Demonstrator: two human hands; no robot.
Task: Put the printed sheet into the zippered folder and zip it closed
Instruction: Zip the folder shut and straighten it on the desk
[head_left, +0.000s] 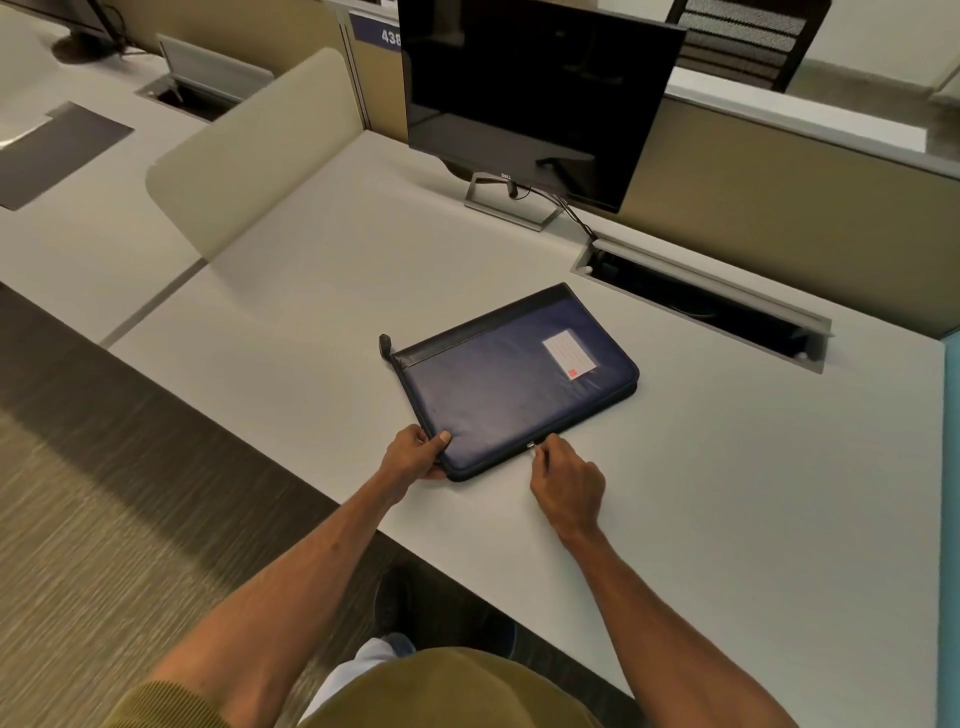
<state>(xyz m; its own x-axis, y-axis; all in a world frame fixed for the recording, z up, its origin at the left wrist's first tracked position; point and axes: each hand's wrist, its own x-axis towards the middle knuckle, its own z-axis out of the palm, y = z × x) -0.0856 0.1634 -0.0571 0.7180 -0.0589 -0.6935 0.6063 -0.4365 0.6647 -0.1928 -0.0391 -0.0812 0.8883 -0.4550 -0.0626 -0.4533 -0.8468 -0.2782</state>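
Pinching the zipper pull (531, 445), the right hand (566, 480) hides it; left hand (415, 451) clamps the folder (511, 387) corner.

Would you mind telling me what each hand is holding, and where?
The left hand grips the blue folder at its near-left corner; the right hand pinches the zipper pull on the folder's near edge.

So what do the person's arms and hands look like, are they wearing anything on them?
Both forearms are bare, and the left hand and right hand wear no gloves. I see no watch, ring or bracelet. An olive-green ribbed knit cuff shows on the left arm at the bottom edge, matching the olive-green top.
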